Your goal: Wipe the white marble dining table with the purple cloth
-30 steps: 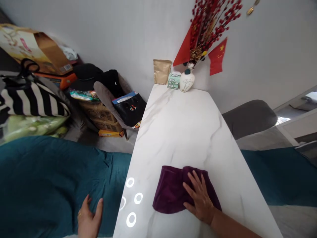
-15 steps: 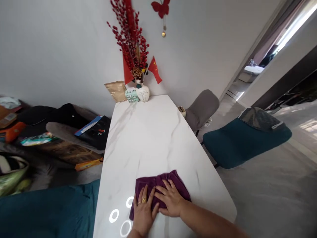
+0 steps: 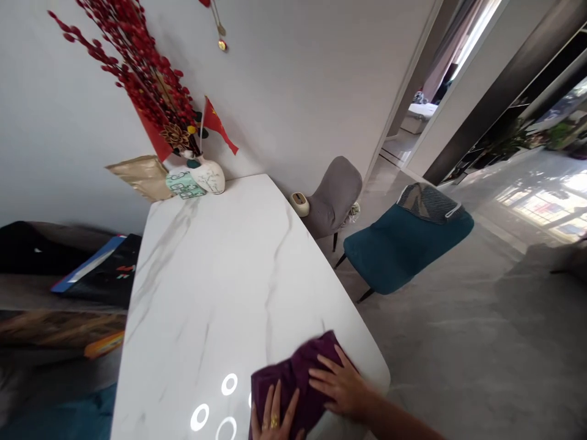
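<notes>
A purple cloth [image 3: 293, 379] lies spread on the white marble-patterned table [image 3: 215, 275], near its rounded right corner. My left hand [image 3: 274, 421] rests flat on the cloth's left part, fingers spread, with gold rings showing; the frame's bottom edge cuts it off at the knuckles. On the cloth's right part lies my right hand [image 3: 342, 385], palm down with its fingers apart. Neither hand grips the cloth; both press on it from above.
At the far end stand a white vase [image 3: 211, 177] with red berry stems, a green patterned packet [image 3: 183, 184] and a gold-brown bag [image 3: 140, 174]. A grey chair [image 3: 334, 195] and a teal chair [image 3: 408, 244] flank the right edge. A black bag [image 3: 107, 272] lies left.
Both hands and the cloth have slid right over the table, towards its right corner. The view has turned to the right, so the vase and wall appear farther left.
</notes>
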`<state>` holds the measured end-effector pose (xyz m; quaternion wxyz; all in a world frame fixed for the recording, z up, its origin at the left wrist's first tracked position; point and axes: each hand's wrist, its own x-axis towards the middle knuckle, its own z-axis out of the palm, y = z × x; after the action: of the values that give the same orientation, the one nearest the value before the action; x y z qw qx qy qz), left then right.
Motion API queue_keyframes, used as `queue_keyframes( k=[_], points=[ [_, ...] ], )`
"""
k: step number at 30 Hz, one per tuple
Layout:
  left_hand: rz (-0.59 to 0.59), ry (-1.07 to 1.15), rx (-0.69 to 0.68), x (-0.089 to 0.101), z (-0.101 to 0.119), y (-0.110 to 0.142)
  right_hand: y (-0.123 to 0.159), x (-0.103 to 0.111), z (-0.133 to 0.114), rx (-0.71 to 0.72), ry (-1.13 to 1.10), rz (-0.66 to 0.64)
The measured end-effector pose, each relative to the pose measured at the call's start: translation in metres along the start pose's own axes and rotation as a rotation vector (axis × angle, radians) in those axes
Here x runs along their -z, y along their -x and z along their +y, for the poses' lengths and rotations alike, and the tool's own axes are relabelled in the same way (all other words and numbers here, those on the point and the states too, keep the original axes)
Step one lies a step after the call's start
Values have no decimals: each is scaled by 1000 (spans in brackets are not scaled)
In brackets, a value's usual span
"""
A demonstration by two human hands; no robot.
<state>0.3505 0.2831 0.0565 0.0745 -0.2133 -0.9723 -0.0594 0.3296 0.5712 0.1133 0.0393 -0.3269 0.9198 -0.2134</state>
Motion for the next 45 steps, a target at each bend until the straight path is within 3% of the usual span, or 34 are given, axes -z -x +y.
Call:
queue_keyframes(
  k=[3,6,10,19,26,36,40,45],
  points=[
    [-42,-2,45,17,-10,-63,-44,18,34,-77,-119,-80],
    [-94,17,113,21,-16,-117,-79,24,64,-123,-120,-80],
    [-101,50,193,14,-21,-150,-108,27,86,-149,-49,-46],
    [-51,165,179,7,-26,-144,-119,29,80,-210,44,-135],
    [-14,227,186,-1,-29,-140,-118,24,82,-166,132,-112],
    [-107,226,229,4,-26,-143,-116,22,83,-190,68,-126],
    [-192,186,261,21,-20,-152,-116,22,87,-158,22,-121],
    [-494,156,407,65,7,-172,-114,46,103,-24,-21,-247]
  ],
)
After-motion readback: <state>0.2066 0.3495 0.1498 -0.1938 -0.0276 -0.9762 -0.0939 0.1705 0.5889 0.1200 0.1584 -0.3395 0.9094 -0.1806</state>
